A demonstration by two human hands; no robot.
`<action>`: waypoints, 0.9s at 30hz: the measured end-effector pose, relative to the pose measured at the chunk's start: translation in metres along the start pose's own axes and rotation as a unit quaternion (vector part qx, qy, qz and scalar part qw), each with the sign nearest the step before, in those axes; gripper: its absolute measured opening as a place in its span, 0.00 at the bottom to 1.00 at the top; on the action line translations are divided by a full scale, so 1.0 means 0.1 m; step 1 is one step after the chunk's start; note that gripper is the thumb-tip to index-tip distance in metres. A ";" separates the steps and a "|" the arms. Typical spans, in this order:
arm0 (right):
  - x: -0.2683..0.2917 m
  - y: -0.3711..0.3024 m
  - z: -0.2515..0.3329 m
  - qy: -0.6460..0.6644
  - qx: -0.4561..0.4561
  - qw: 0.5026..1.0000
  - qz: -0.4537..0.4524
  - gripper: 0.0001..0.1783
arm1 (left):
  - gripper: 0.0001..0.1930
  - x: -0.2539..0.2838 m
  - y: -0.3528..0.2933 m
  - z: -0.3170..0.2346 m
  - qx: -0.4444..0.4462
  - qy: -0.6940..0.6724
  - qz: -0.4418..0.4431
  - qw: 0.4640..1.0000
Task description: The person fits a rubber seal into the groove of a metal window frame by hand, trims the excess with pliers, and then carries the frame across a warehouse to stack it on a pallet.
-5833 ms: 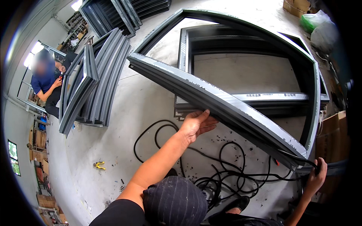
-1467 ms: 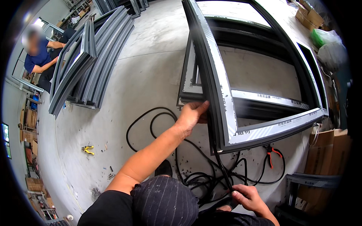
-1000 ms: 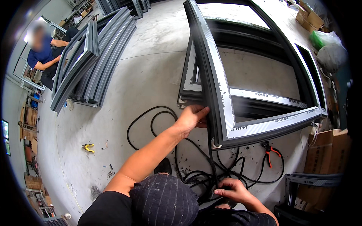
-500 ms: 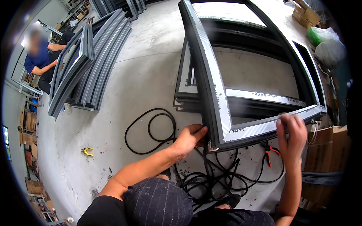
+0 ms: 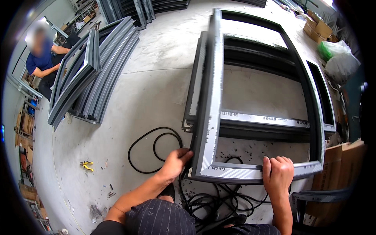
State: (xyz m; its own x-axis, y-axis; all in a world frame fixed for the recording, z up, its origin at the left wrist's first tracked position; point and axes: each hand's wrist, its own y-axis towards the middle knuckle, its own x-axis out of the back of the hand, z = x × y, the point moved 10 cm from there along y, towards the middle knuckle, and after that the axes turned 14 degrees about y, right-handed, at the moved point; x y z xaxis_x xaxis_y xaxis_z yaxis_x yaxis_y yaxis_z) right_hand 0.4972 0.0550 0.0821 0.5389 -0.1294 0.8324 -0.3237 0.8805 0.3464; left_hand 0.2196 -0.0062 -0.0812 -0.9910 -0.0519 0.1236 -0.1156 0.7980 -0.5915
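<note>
A dark grey window frame with white protective film lies tilted across other frames in front of me. At its near left corner, my left hand is closed, thumb and fingers pinching a black rubber strip against the outer side; the fingertips are partly hidden. The strip hangs from there to a loose tangle on the floor. My right hand is wrapped over the near bar, thumb on the inner side and fingers over the top.
Stacked frames lean at the left, beside a seated person. Yellow-handled pliers and a loop of strip lie on the floor. Cardboard stands at the right, with plastic bags and cartons beyond.
The frame has turned and come nearer to me and left. My right hand, loosely raised by the near bar before, now grips it. My left hand has moved left and down with the corner.
</note>
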 end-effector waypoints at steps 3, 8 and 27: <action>-0.04 0.08 -0.05 -0.009 -0.017 1.000 -0.018 0.20 | 0.20 0.03 0.26 -0.30 -0.031 0.016 0.009 0.999; -0.05 0.49 -0.23 -0.026 -0.036 0.998 -0.047 0.23 | 0.22 -0.10 0.76 -0.61 -0.095 -0.092 0.051 0.990; 0.15 0.32 -0.47 -0.041 -0.027 0.995 -0.086 0.22 | 0.15 1.63 -1.11 -0.29 -0.018 0.184 0.012 0.983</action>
State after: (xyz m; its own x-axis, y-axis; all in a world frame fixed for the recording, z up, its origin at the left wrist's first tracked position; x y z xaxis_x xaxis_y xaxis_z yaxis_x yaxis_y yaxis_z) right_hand 0.5319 0.1026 0.0854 0.5161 -0.3157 0.7962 -0.1882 0.8651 0.4650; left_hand 0.0724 -0.0862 0.0280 -0.9006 0.1821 0.3946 -0.0842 0.8177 -0.5695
